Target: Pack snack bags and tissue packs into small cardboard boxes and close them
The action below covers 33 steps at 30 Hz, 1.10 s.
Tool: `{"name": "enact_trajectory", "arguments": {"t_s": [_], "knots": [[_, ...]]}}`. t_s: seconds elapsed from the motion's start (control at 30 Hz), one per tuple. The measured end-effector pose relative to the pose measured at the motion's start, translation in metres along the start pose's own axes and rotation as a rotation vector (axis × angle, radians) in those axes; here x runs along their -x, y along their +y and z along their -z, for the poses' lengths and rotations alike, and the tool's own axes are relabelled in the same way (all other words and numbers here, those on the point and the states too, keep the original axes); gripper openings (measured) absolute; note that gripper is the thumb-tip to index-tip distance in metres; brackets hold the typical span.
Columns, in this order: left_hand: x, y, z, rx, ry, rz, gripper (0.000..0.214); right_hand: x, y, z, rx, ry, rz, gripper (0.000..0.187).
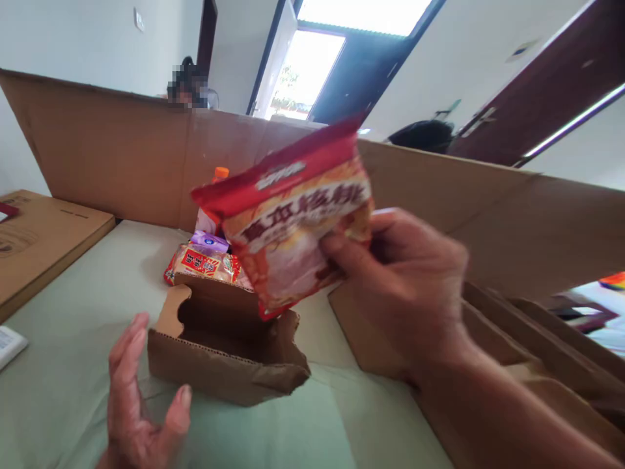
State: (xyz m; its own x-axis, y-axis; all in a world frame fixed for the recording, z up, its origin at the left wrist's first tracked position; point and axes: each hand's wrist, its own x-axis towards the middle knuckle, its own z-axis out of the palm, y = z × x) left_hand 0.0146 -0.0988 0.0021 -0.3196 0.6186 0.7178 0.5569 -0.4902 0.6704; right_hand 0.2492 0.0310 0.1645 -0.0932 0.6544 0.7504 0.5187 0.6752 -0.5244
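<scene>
A red and orange snack bag with Chinese lettering is pinched between the thumb and fingers of my right hand. It is tilted and hangs above the right part of a small open cardboard box. The box stands on a pale green cloth, and what I can see of its inside is dark. My left hand is at the box's near left corner, thumb and fingers apart, holding nothing. Just behind the box lie a red and clear snack packet and a purple packet. A bottle with an orange cap is partly hidden behind the snack bag.
A tall cardboard panel runs across the back. A flat cardboard box lies at left, with a white object below it. More open cardboard stands at right, partly behind my forearm. A person is beyond the panel.
</scene>
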Motion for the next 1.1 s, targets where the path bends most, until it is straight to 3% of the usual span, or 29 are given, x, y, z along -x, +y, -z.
{"name": "enact_trajectory", "arguments": {"t_s": [0.1, 0.2, 0.33, 0.47, 0.63, 0.83, 1.1], "knots": [[-0.034, 0.022, -0.004, -0.150, -0.085, -0.251, 0.063, 0.036, -0.007, -0.014, -0.090, -0.055, -0.088, 0.018], [-0.048, 0.026, -0.008, -0.279, -0.116, -0.362, 0.039, 0.056, -0.002, -0.025, -0.093, -0.241, -0.080, 0.016], [-0.043, 0.022, -0.009, -0.350, -0.069, -0.402, 0.036, 0.059, 0.003, -0.021, 0.047, -0.602, 0.077, 0.019], [-0.038, 0.024, -0.010, -0.378, -0.064, -0.392, 0.036, 0.046, -0.004, -0.017, 0.412, -0.903, 0.131, 0.018], [-0.040, 0.025, -0.011, -0.359, -0.075, -0.383, 0.035, 0.032, -0.016, -0.036, 0.719, -1.213, 0.150, 0.021], [-0.040, 0.024, -0.008, -0.310, -0.102, -0.363, 0.034, 0.028, -0.012, -0.063, 0.772, -1.350, 0.240, 0.017], [-0.038, 0.024, -0.011, -0.250, -0.125, -0.352, 0.036, 0.048, -0.012, -0.088, 0.669, -1.516, 0.396, 0.025]]}}
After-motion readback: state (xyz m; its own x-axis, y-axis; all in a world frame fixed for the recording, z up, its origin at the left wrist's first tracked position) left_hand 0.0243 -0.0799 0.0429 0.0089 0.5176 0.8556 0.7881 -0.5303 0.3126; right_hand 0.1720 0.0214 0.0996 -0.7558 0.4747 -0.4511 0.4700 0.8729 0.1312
